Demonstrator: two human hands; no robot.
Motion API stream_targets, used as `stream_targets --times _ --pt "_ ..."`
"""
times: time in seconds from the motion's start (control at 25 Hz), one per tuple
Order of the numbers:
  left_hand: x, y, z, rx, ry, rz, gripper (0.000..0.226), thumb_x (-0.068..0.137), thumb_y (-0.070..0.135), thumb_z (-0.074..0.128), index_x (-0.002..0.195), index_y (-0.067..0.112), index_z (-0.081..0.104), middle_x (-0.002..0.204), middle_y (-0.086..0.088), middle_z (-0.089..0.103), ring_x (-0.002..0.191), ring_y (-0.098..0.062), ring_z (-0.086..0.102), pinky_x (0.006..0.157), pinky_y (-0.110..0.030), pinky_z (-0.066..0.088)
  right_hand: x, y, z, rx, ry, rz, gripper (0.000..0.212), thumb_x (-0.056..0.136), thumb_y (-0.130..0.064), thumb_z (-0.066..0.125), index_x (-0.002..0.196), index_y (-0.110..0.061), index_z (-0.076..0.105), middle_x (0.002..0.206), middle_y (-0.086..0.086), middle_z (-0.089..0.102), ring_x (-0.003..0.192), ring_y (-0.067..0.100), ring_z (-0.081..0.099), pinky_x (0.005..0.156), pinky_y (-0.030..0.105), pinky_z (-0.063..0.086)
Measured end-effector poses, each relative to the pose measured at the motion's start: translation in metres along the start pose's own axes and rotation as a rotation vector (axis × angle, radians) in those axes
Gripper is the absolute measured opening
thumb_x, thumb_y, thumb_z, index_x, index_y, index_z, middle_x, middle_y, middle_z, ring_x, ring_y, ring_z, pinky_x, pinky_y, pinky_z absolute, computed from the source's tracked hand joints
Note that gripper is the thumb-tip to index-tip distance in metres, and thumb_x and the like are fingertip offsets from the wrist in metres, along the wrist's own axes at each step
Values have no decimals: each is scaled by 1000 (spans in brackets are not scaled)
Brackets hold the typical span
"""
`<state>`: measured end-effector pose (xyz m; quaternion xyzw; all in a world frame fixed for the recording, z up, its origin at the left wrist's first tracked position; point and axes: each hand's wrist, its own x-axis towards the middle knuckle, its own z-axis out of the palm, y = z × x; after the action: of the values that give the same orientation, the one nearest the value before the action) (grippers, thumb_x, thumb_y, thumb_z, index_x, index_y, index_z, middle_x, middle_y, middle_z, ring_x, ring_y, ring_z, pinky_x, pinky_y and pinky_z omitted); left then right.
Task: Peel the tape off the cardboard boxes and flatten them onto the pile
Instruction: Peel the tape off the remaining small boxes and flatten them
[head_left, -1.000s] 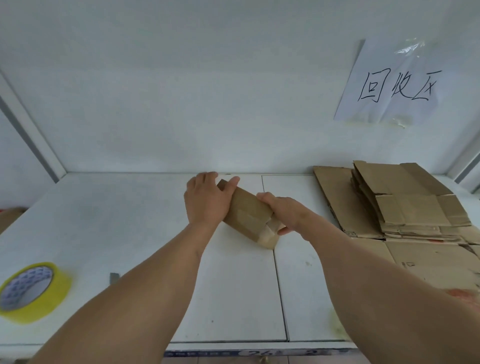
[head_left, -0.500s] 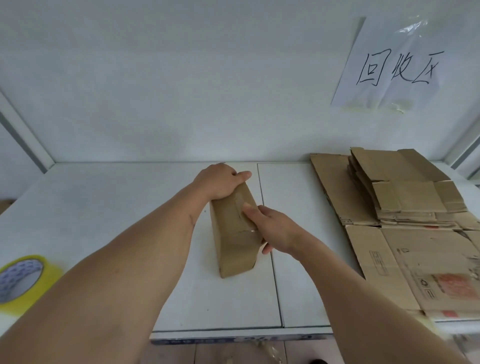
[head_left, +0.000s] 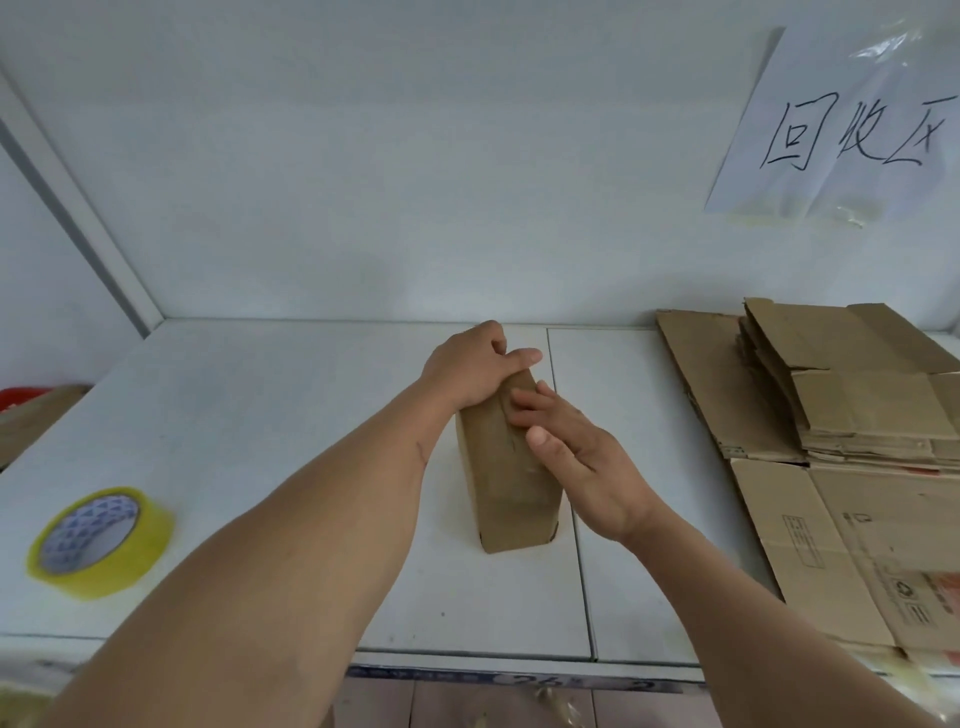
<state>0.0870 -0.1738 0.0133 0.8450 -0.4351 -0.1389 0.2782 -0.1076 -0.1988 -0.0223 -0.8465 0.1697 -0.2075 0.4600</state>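
Hands first, head view: the left hand (head_left: 470, 370) is curled over the far end of the box (head_left: 506, 470), thumb laid across its top edge, gripping it and pinning it down. The right hand (head_left: 582, 457) lies with fingers nearly straight on the top face, fingertips (head_left: 519, 402) touching the cardboard close to the left thumb; it holds nothing. The box stands on the bench (head_left: 260, 415) near the middle, just left of the seam between two panels, well apart from the pile (head_left: 857, 405) of flattened cardboard at the right. A yellow tape roll (head_left: 101, 540) lies at the left.

My judgement is that the step in hand is finding the tape's end on the top face. To do it well, keep the left hand clamped so the box cannot slide, work a fingernail under the tape's edge, then pull low and along the strip so it comes away whole.

The box's long axis runs away from the person, leaning slightly left at the near end. Its narrow near face points toward the camera.
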Motion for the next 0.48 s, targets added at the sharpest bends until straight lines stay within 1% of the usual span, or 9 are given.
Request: stream_targets --times 0.08,0.16,0.2,0.24,0.28,0.32,0.36,0.44,0.48 --pt "-3 -1 -5 8 -77 19 48 83 67 55 87 20 52 82 5 59 75 -15 54 68 -33 43 -10 0 -1 -108 -105 -85 53 89 -61 48 138 -39 50 154 -24 30 146 -6 5 117 23 13" --pt "-6 1 -7 28 -160 46 45 84 67 55 83 22 51 80 7 57 73 -13 51 64 -30 39 -21 3 -1 -296 -153 -222 68 82 -66 59 142 -37 45 159 -19 23 150 5 0 118 29 14" --pt "-8 3 -7 32 -186 55 44 84 67 55 82 23 51 80 8 57 74 -12 51 63 -29 38 -24 5 0 -381 -131 -310 74 78 -68 64 142 -34 47 159 -14 26 151 11 4 117 34 18" --pt "-9 3 -6 23 -194 57 44 84 67 56 82 24 51 80 8 57 74 -12 51 63 -29 38 -26 7 1 -453 -82 -403 75 77 -67 67 139 -29 51 157 -9 33 150 16 12 116 39 25" --pt "-10 4 -4 3 -178 57 44 82 67 57 83 24 50 80 8 58 74 -12 52 64 -30 40 -26 9 3 -500 -7 -489 69 79 -64 68 134 -24 57 152 -5 42 148 18 24 112 42 33" --pt "-12 3 -1 -30 -128 58 45 81 66 60 84 23 50 80 8 58 73 -12 52 65 -31 41 -25 11 5 -514 72 -553 59 82 -57 70 127 -20 63 145 -2 51 143 19 35 106 43 41" --pt "-14 2 1 -82 -47 54 45 80 64 62 84 21 49 80 7 56 71 -13 52 66 -33 42 -24 12 6 -501 136 -587 48 85 -50 70 120 -18 68 138 -2 57 137 18 44 100 42 47" --pt "-19 -3 3 -214 142 18 42 80 56 67 80 19 46 77 7 52 67 -13 48 64 -33 41 -21 8 8 -449 186 -591 31 88 -40 70 109 -18 74 129 -4 65 129 15 53 92 42 51" --pt "-21 -5 3 -266 203 0 41 80 53 68 76 19 45 75 7 50 66 -13 47 63 -33 41 -21 6 8 -423 187 -580 25 89 -38 69 104 -19 76 125 -6 66 126 13 55 90 42 52"
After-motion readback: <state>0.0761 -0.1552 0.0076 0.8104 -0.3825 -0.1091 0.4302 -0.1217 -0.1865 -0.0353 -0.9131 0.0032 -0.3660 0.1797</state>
